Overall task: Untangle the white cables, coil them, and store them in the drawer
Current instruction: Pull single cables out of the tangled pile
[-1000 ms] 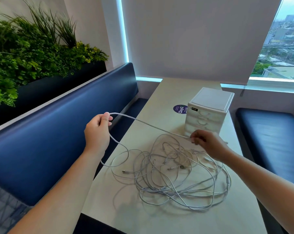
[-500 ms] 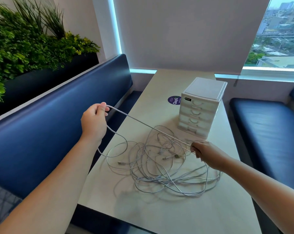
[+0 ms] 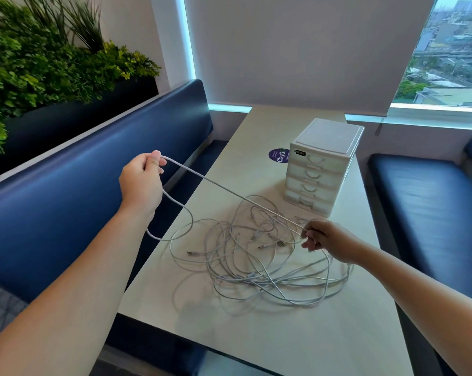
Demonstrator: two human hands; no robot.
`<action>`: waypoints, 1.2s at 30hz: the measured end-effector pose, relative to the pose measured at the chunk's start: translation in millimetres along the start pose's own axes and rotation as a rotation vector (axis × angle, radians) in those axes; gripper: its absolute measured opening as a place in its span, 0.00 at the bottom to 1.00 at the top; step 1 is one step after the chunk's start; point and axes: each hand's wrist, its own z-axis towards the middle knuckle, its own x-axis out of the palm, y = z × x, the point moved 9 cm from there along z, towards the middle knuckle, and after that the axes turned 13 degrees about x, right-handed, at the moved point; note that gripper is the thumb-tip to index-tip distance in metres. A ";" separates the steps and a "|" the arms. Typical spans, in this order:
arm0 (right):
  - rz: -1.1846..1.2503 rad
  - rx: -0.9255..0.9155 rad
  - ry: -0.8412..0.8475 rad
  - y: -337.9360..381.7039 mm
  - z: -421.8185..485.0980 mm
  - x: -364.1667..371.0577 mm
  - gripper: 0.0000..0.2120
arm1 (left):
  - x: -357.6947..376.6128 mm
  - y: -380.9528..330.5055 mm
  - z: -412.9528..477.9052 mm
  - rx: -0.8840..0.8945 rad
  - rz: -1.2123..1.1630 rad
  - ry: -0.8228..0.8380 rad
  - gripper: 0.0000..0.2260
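I am working one strand out of the heap. My left hand [image 3: 142, 183] pinches a bend of white cable between thumb and fingertips, and my right hand [image 3: 327, 240] pinches what looks to be the same strand [image 3: 229, 189] further along, so it runs nearly straight from the high hand down to the low one. The tangle of white cables [image 3: 267, 270] lies on the table [image 3: 297, 346] directly under and in front of my right hand. A slack loop hangs below my left hand and curves back into the heap. To do this well, I judge I should let the strand slide loosely through my right fingers while the left draws it up and away. I should follow where it dives under other loops rather than yank, since a hard pull would likely tighten crossings or snag a plug. The drawer unit [image 3: 321, 169] stands just beyond my right hand, all its drawers closed. My left arm reaches forward past the table's edge, hand raised with its back to me. My right forearm comes in low, fingers curled just above the heap.
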 end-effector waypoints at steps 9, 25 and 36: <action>-0.115 0.001 0.064 -1.8 -13.9 9.5 0.14 | 0.2 0.4 -4.1 -0.030 -0.018 -0.005 0.13; -0.516 0.128 -0.038 -42.4 -12.6 -25.4 0.12 | -1.0 -4.2 -12.8 -0.004 -0.094 0.104 0.10; -0.580 -0.120 0.039 -2.3 -0.8 27.1 0.15 | -13.0 -2.1 -22.5 0.029 -0.090 0.032 0.19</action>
